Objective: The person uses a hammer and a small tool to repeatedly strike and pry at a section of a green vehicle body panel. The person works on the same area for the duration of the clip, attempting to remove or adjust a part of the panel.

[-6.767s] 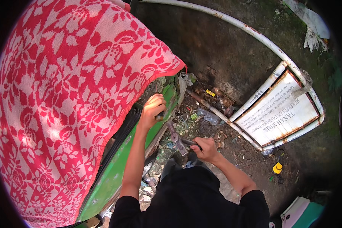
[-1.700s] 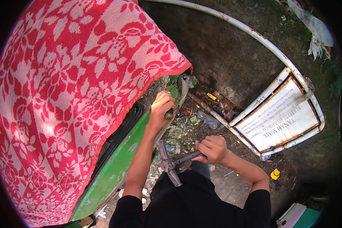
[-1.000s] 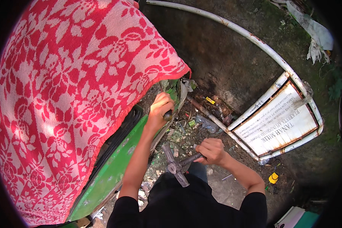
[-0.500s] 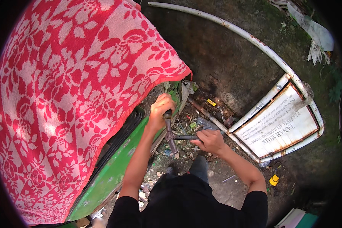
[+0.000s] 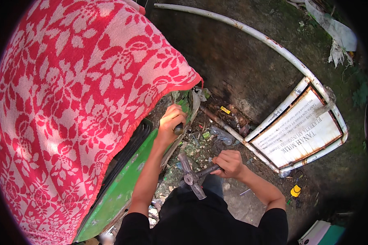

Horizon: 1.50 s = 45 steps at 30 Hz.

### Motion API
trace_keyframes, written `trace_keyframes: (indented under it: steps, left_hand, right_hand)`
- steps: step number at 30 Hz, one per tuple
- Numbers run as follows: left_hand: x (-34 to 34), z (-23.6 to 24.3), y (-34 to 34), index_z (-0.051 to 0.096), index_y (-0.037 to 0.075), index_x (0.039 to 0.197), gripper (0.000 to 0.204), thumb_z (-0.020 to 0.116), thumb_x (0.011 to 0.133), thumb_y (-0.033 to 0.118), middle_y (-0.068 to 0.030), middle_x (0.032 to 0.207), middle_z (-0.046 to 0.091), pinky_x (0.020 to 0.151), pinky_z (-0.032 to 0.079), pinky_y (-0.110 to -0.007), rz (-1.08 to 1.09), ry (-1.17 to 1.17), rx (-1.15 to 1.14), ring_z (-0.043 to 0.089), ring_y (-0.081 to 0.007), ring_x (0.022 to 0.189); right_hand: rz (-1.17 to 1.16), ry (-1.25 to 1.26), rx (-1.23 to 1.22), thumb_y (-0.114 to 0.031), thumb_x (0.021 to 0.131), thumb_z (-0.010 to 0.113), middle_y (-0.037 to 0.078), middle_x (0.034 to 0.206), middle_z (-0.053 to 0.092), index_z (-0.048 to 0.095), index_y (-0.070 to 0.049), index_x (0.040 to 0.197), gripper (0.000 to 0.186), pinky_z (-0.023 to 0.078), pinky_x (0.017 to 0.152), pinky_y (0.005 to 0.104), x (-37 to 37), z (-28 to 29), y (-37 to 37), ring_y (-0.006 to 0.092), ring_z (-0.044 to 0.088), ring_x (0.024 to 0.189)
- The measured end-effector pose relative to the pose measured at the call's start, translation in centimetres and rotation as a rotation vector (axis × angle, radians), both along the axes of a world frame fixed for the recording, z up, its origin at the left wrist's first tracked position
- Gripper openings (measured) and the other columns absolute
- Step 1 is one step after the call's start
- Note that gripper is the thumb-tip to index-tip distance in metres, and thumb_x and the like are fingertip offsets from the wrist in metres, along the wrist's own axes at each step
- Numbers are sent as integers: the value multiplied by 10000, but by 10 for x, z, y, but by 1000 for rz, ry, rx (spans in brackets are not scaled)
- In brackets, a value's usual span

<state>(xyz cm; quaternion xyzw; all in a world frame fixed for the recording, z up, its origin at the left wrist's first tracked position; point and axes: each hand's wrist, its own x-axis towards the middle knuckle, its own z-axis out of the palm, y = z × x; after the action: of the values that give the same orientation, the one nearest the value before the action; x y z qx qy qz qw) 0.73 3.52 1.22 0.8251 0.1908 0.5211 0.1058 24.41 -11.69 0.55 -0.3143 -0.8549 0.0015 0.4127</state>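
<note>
Compared with half a second earlier, the cross wrench is seen drawn back from the green panel toward the body, and is now held low above the dark lap. It is gripped by the right hand, whose fingers are curled tight round one arm of the tool. The left hand is closed round a dark stub at the panel's upper edge, just below the red floral cloth. A slip may be judged likely: the wrench is held by one arm only, so it could twist or drop into the littered ground. Access is crowded by the overhanging cloth and by the rusted white pipe frame with its fallen signboard; a small yellow cap lies nearby.
</note>
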Motion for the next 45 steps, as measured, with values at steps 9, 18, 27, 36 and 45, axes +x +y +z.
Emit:
trace_keyframes:
  steps: [9,18,27,36,45]
  left_hand:
    - [-8,-1,-1,525,8,696,245,677,554,-123,-93,803,556,884,536,-466,9,-8,26,598,-293,802]
    - [-13,-3,0,531,19,726,251,703,562,-60,-97,831,561,920,516,-483,-6,-9,4,597,-313,856]
    - [-8,4,3,532,36,755,274,710,571,-60,-85,811,553,877,491,-445,-4,20,-6,596,-321,855]
    - [-6,-2,2,531,29,751,269,701,558,-51,-88,813,553,844,495,-436,34,2,4,595,-316,855]
    - [-12,5,8,502,20,738,294,684,532,-85,-101,812,549,846,524,-435,-14,-28,-8,587,-329,844]
  right_hand:
    - [-2,37,-61,-514,870,736,32,623,501,622,-86,788,451,448,472,336,-3,-12,-1,221,551,516]
    - [183,13,50,-492,868,747,21,607,476,619,-83,803,433,441,451,350,-10,23,1,218,543,506]
    - [137,15,-8,-499,909,700,27,641,528,619,-70,786,454,473,474,339,-13,12,2,211,567,527]
    - [130,67,-7,-470,940,676,38,624,484,575,-71,747,454,471,458,362,-13,22,2,232,562,523]
    - [61,25,-18,-504,925,685,40,610,493,581,-61,767,481,449,446,351,-16,6,5,234,560,506]
